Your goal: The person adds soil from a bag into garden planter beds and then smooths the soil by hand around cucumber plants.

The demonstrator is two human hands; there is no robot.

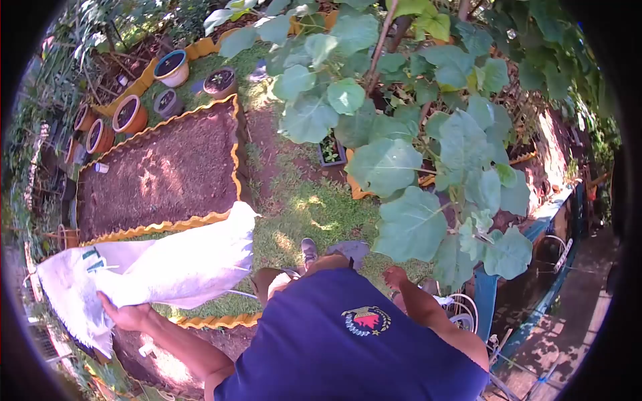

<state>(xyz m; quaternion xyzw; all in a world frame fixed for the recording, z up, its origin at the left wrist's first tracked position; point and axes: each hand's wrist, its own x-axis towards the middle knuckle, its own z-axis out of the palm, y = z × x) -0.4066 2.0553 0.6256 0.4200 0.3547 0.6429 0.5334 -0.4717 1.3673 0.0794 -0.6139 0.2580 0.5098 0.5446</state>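
Observation:
A long white woven sack (pixel 187 264) with a frayed edge and a small green print stretches across the left side, over the front edge of a soil bed. My left hand (pixel 127 315) grips it near its lower left end, thumb showing on the cloth and the other fingers partly hidden. My right hand (pixel 394 276) hangs at my right side, below the big green leaves (pixel 411 227). Its fingers look loosely apart, and I see nothing in them.
A soil bed (pixel 160 174) with wavy yellow edging lies ahead left, a small white cup (pixel 101 168) at its edge. Potted plants (pixel 130 115) line its far side. Grass (pixel 301 214) runs between beds. A blue-green ledge (pixel 486 301) stands right; another soil bed (pixel 221 341) lies below the sack.

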